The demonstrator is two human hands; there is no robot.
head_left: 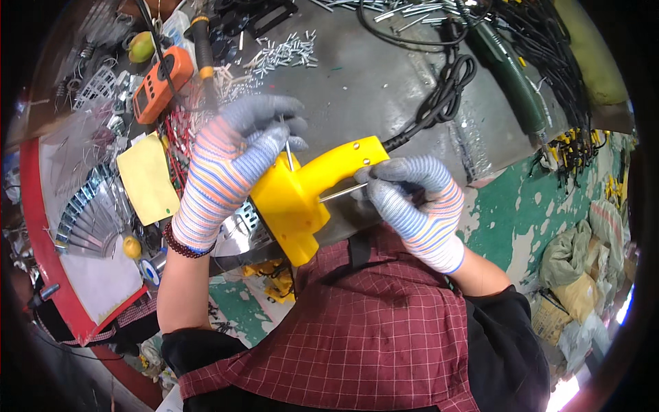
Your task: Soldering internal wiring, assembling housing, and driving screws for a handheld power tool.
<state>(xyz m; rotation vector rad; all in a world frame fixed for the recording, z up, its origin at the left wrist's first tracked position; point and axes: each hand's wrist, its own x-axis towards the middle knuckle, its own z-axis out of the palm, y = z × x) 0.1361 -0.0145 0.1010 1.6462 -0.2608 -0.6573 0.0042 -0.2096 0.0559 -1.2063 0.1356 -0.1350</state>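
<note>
A yellow plastic power-tool housing (288, 206) with a handle lies in front of me at the table's near edge, and a black cord (443, 96) runs out of the handle's end. My left hand (237, 147), in a striped knit glove with grey fingers, is closed at the fingertips on a thin metal screw (289, 158) against the housing's upper side. Similarly gloved, my right hand (420, 202) pinches a long metal rod (343, 193), likely a screw, below the handle. Its far end meets the housing or lies just beside it; I cannot tell which.
Several loose screws (285, 53) lie at the back, near a screwdriver (202, 48) and an orange meter (163, 86). At left are a yellow pad (147, 178) and a red-edged board (31, 199). A dark green tool (508, 75) and bundled black cords (556, 69) lie at right.
</note>
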